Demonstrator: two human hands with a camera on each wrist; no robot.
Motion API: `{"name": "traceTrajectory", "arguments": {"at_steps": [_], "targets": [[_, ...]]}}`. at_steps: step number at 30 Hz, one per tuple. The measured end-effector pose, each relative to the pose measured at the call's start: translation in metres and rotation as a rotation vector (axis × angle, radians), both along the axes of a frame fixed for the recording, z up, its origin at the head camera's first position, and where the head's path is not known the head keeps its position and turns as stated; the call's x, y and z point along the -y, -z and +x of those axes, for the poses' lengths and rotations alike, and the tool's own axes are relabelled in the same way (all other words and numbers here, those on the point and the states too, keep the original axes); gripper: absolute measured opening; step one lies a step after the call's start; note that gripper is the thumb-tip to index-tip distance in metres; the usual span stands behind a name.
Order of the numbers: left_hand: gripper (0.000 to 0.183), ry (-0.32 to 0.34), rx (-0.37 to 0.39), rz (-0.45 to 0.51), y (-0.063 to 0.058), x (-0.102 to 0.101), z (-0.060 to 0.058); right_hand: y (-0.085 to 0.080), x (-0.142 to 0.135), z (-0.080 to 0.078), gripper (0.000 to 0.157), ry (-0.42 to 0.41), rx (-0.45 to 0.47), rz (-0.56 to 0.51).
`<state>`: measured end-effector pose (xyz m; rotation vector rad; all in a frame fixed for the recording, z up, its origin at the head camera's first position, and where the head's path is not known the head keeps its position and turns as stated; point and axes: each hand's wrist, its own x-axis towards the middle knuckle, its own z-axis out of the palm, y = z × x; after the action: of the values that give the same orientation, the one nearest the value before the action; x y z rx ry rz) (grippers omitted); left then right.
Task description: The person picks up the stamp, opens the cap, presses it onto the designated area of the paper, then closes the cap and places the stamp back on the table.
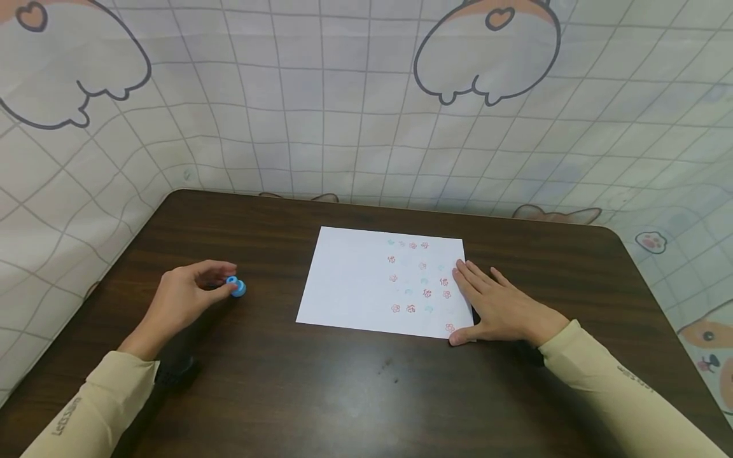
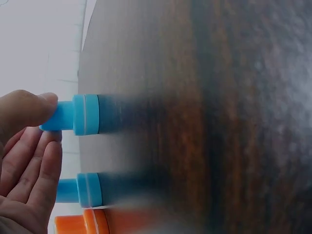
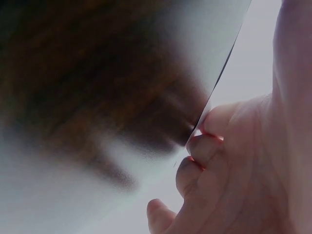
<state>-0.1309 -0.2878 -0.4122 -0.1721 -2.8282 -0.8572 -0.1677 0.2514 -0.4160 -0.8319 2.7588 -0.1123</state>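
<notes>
Thumb and fingers of my left hand (image 1: 186,292) pinch the narrow handle of a small blue stamp (image 2: 87,115) over the left part of the table. A second blue stamp (image 2: 89,190) and an orange stamp (image 2: 96,222) stand beside it in the left wrist view; my hand hides the orange one from the head view. My right hand (image 1: 504,308) lies flat, fingers spread, across the right edge of a white sheet of paper (image 1: 349,273). Small red and pale blue prints, some of them flowers, cover the sheet's right half.
The dark wooden table (image 1: 355,394) has rounded far corners. Behind it and at both sides hangs a white gridded cloth (image 1: 343,127) with cartoon animals. A few small dark marks (image 1: 389,369) show on the table in front of the paper.
</notes>
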Motion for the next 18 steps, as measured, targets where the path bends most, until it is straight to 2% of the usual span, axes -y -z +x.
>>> {"name": "traceTrajectory", "arguments": {"at_steps": [13, 18], "targets": [[0.034, 0.038, 0.045, -0.017, 0.0023, 0.0001, 0.0037, 0.0009, -0.0006, -0.0007, 0.132, 0.003, 0.01, -0.013], [0.034, 0.034, 0.058, -0.015, 0.0039, 0.0008, 0.0043, 0.0012, -0.0005, -0.0007, 0.131, 0.001, 0.006, -0.014]]}}
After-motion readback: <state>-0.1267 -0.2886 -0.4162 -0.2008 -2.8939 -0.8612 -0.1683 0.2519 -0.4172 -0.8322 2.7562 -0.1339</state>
